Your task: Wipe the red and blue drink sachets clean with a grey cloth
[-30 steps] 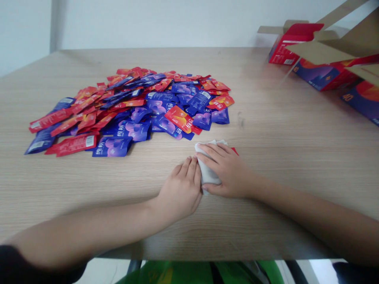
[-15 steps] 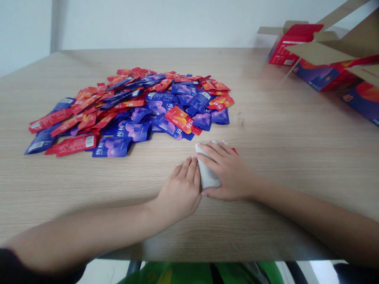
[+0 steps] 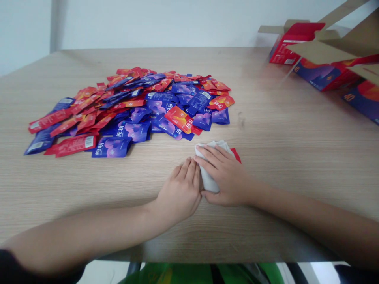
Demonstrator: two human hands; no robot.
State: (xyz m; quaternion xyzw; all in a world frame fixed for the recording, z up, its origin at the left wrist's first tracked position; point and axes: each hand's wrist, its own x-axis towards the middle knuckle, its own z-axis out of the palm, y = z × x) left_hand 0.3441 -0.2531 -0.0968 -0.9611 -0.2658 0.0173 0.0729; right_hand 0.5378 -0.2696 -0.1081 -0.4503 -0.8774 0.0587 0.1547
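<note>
The right hand point(image 3: 226, 175) is clamped over a folded white cloth point(image 3: 209, 167), its fingers across the top and its thumb tucked beneath the near end. The left hand point(image 3: 180, 185) lies palm down just beside it, with its fingertips point(image 3: 192, 167) touching the cloth's left edge, its fingers together and not gripping. A corner of a red foil sachet point(image 3: 236, 155) pokes out from under the cloth at its far right.

Up at the top right of the frame, several opened cardboard cartons sit at the far table edge. A red-and-white carton point(image 3: 291, 44) stands behind a blue-and-orange printed carton point(image 3: 321, 75) with its tan flaps raised, and a third printed carton point(image 3: 363, 100), marked 40, is cut off by the frame edge. I can't see inside any of them.

The cloth's long axis runs roughly away from the person, tilted slightly, with its far end towards a loose heap of red and blue foil sachets point(image 3: 130, 112) spread across the upper left and middle of the frame, close by but not touching it.

Everything rests on a pale wood-grain table point(image 3: 281, 126) set against a white wall point(image 3: 177, 23), with a green bag point(image 3: 195, 274) showing below the near edge.
</note>
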